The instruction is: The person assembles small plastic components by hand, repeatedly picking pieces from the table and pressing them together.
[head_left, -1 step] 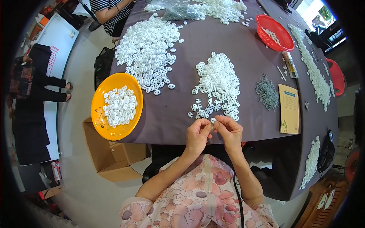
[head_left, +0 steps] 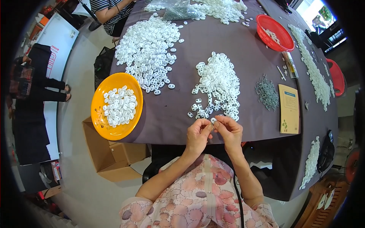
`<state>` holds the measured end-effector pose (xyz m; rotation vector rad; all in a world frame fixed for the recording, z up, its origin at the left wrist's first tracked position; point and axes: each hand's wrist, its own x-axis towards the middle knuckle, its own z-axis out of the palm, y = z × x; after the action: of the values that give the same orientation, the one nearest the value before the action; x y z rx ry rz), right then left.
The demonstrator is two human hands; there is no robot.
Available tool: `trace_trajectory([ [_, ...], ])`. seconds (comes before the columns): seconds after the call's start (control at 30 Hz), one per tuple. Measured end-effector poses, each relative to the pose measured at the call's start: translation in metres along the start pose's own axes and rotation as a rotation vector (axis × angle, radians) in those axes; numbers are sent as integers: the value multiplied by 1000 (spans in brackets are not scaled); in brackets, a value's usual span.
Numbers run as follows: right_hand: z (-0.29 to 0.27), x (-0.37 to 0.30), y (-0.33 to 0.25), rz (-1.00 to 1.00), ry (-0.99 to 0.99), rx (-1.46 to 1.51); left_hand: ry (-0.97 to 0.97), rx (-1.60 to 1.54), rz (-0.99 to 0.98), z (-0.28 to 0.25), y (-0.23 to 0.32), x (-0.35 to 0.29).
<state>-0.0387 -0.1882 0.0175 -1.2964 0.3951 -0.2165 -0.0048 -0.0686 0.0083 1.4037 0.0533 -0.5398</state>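
Note:
A small white oval plastic piece is pinched between the thumb and fingers of my right hand, just over the table's near edge. My left hand is closed in a pinch right beside it, fingertips almost meeting those of the right; what they grip is too small to make out. Directly beyond my fingers spreads a pile of white two-holed plastic pieces. To its right lies a heap of small grey screws. At the left, an orange plate holds white oval pieces.
A larger heap of white oval pieces covers the table's far left. On the right are a yellow booklet, a narrow box and a red basket. A cardboard box stands below the plate. Another person's arm shows far left.

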Motion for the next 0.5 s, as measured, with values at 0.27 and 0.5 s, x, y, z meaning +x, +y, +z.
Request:
trace_trajectory([
  [0.27,-1,-1,5,-28,-12,-31,36,-14,27,5,-2,-2],
  [0.5,-5,0,9,-32,-34,-14,-13,-121,-73,-2,2,0],
])
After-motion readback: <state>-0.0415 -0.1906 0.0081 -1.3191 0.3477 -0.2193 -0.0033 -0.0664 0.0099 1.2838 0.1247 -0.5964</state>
